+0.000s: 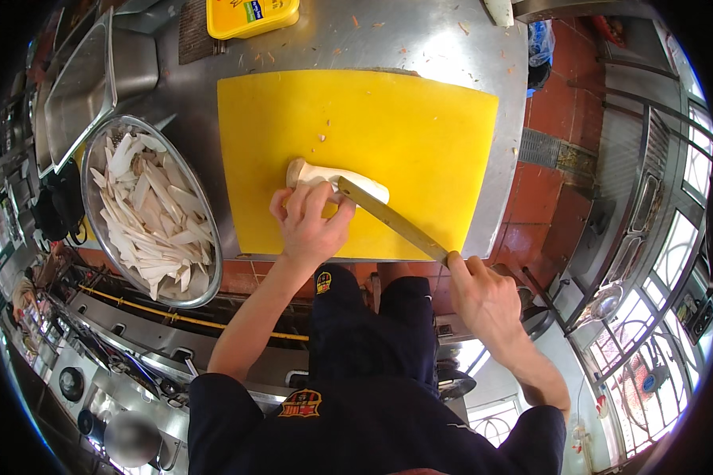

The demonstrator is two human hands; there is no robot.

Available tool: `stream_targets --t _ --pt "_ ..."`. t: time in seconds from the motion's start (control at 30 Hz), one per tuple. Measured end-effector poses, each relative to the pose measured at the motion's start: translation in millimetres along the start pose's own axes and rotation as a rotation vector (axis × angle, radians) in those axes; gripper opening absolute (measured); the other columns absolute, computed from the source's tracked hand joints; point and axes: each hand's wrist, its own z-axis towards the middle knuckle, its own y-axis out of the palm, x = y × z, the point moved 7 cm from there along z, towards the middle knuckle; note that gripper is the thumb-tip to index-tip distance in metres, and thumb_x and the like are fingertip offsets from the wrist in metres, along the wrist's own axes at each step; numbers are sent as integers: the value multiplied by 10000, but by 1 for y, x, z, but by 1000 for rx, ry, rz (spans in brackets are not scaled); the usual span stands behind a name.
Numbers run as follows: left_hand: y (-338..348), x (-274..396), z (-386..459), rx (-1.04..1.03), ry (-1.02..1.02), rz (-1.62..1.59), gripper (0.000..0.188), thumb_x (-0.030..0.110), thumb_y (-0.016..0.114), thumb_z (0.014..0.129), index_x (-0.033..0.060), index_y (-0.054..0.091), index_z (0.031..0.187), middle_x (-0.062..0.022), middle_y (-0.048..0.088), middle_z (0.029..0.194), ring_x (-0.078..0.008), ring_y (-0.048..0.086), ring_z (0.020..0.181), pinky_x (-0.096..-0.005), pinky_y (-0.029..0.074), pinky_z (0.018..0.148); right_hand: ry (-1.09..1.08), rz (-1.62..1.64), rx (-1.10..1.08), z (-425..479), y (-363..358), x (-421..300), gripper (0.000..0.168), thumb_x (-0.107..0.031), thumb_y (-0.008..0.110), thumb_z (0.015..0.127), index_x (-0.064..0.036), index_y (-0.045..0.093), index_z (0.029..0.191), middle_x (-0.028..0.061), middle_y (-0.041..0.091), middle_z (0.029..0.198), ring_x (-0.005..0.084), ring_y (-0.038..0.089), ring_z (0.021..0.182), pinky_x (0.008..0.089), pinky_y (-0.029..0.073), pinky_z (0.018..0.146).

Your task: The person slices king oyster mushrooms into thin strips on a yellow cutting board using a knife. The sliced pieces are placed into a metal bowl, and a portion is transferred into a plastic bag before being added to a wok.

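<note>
A whitish king oyster mushroom [365, 183] with a light brown cap end lies across a yellow cutting board [404, 124]. My left hand [315, 219] presses on it from the near side, fingers bent over the stem. In my right hand [484, 297] is the handle of a kitchen knife [392, 218], its long blade slanting up to the left. The blade's tip end rests at the mushroom, close to my left fingertips; how deep it sits in the flesh I cannot tell. A few small crumbs [322, 138] dot the board beyond the mushroom.
Left of the board, a metal bowl [215, 261] holds many pale mushroom slices [154, 214]. Behind it stands a deep steel pan [131, 65]. A yellow plastic tub [252, 18] sits at the far edge. Orange scraps litter the steel table [356, 47].
</note>
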Motion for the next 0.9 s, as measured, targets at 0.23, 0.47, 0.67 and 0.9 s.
stream_targets --t 0.23,0.47,0.67,0.9 --pt "15 -2 -6 177 -27 -16 126 119 634 800 230 661 853 -19 536 1101 -264 465 1087 -478 322 925 -97 93 22 51 60 14 236 -92 642 873 -78 518 1074 114 608 761 308 683 642 414 557 518" --pt "14 -9 -10 190 -49 -80 124 139 621 816 238 644 888 -17 520 1107 -265 439 1091 -481 306 924 -48 106 -38 10 15 4 205 -93 631 895 -70 522 1067 120 620 771 315 685 637 412 562 519" --pt "19 -5 -7 194 -53 -81 108 150 635 818 232 636 889 -23 513 1078 -269 437 1081 -477 316 912 -96 102 72 53 63 5 194 -97 632 896 -73 529 1058 124 636 780 310 683 609 404 565 509" --pt "14 -9 -11 205 -68 -81 123 155 632 829 241 632 917 -15 510 1054 -273 436 1052 -478 325 908 -77 147 18 32 21 -8 199 -80 625 889 -72 526 1062 138 639 777 339 670 603 424 558 506"
